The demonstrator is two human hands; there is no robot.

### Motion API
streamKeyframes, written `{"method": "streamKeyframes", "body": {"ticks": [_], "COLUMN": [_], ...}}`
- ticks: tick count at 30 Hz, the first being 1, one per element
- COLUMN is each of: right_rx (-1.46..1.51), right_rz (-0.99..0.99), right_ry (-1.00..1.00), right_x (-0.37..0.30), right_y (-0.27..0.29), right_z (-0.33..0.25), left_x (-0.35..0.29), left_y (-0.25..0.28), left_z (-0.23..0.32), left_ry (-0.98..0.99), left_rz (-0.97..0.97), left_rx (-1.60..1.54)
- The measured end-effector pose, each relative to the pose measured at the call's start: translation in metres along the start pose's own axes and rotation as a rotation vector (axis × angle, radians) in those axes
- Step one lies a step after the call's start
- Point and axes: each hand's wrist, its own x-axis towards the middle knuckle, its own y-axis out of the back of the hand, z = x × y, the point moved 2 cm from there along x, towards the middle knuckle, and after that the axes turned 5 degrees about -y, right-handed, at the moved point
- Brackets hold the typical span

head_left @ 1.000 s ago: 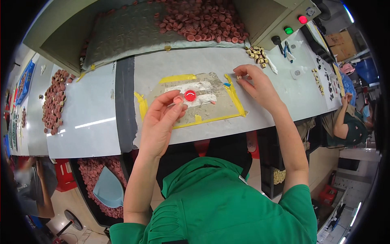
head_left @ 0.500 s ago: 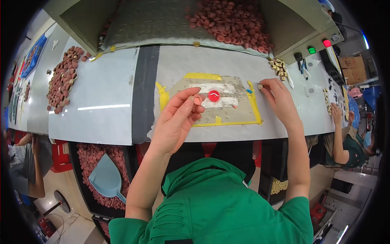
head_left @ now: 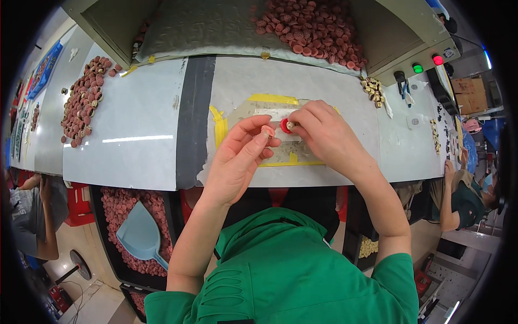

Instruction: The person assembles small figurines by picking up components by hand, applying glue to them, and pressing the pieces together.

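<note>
My left hand (head_left: 233, 159) is closed in a pinch on a small pink ridged cap (head_left: 267, 130), held just left of a red round fixture (head_left: 284, 127). The fixture sits in the middle of a taped work patch on the table. Over its right side, my right hand (head_left: 335, 141) pinches a small pale gold round piece (head_left: 291, 125), with the fingertips covering part of it. I cannot tell whether that piece touches the fixture. Yellow tape (head_left: 274, 99) edges the patch, and my right hand hides the patch's right part.
Pink caps are heaped in the machine opening (head_left: 318, 29). A pile of pinkish pieces (head_left: 83, 105) lies at left; pale gold pieces (head_left: 372, 90) lie at right. Below the table, a bin holds caps and a blue-grey scoop (head_left: 139, 232). Other people work at both sides.
My right hand has moved left from beside the patch to the red fixture, carrying the small pale gold piece. My left hand keeps the pink cap in nearly the same place.
</note>
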Motion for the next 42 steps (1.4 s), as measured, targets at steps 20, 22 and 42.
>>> {"method": "streamKeyframes", "body": {"ticks": [20,22,42], "right_rx": [1.154,1.216,0.636], "right_rz": [-0.023,-0.015,0.119], "right_ry": [-0.468,-0.458,-0.173], "right_x": [-0.019,-0.019,-0.014], "right_y": [-0.007,-0.01,0.003], "right_z": [-0.013,-0.017,-0.031], "left_x": [-0.001,0.0,0.001], "left_y": [-0.006,-0.006,-0.009], "left_z": [-0.003,-0.006,-0.006], "left_ry": [-0.044,-0.047,-0.115], "left_rz": [0.043,0.033,-0.082], "left_rx": [0.12,0.143,0.207]}}
